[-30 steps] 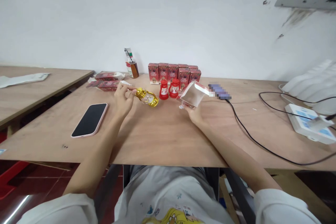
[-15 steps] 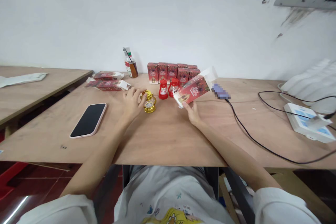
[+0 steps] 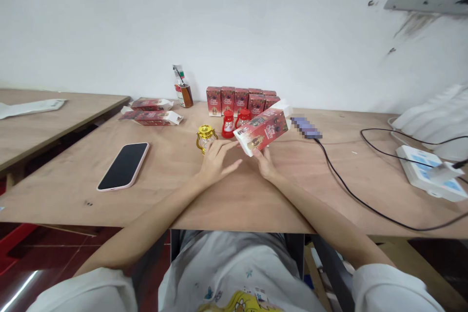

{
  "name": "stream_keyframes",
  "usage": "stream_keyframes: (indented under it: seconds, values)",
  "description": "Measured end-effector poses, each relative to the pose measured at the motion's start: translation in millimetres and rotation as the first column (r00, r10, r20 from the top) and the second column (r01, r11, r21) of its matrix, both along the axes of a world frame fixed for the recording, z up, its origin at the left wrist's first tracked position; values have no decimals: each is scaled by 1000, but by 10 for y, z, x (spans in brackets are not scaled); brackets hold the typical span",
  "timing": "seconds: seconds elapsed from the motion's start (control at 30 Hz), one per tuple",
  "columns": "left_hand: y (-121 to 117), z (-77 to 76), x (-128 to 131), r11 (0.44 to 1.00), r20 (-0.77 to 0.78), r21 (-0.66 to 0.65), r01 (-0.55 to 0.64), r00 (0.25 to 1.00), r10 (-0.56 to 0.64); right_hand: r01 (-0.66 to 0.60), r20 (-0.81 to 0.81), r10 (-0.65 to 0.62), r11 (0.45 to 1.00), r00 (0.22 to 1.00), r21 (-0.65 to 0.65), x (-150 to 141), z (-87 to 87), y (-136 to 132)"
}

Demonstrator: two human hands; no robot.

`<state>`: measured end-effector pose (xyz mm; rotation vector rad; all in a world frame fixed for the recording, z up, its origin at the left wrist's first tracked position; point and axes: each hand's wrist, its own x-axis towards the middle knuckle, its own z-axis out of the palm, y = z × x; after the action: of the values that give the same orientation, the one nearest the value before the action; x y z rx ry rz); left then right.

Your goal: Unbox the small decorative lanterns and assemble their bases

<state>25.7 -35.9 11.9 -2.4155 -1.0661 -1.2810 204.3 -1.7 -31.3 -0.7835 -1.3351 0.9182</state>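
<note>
My right hand [image 3: 266, 162] grips a red-and-white printed carton [image 3: 263, 129], tilted above the table with its white flaps open at the upper right end. My left hand [image 3: 218, 161] has its fingers stretched out towards the carton's lower left end; whether the fingertips touch it I cannot tell. Just behind my left hand a gold lantern [image 3: 205, 132] stands upright, its lower part hidden by the fingers. Two red lanterns stand behind the carton: one [image 3: 227, 124] shows nearly whole, the other [image 3: 243, 116] is partly covered by the carton.
Several closed red boxes [image 3: 221, 101] stand in rows near the wall. Flattened open cartons [image 3: 153, 117] lie at the back left by a bottle [image 3: 183, 90]. A phone [image 3: 124, 166] lies left; a cabled purple device [image 3: 306, 127] and a power strip [image 3: 431, 170] are right.
My left hand has moved right, from the gold lantern to the carton's lower end. The carton in my right hand has shifted slightly left and down.
</note>
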Motion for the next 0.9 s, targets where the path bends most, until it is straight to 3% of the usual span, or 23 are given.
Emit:
stream_keyframes:
  seconds: [0.13,0.3,0.7,0.9]
  values:
    - [-27,-32,37,1000,113,-1,31,993,-31,-99,-23,98,994,995,-53,-25,69,-103]
    - [15,-34,19,994,184,61,87,978,-97,-85,43,88,994,995,-64,-8,187,-188]
    - [14,-7,6,990,177,107,89,978,-107,-134,32,135,990,990,-30,-29,182,-209]
    - [19,3,-11,983,190,154,102,973,-131,-46,32,46,999,998,27,-29,140,-233]
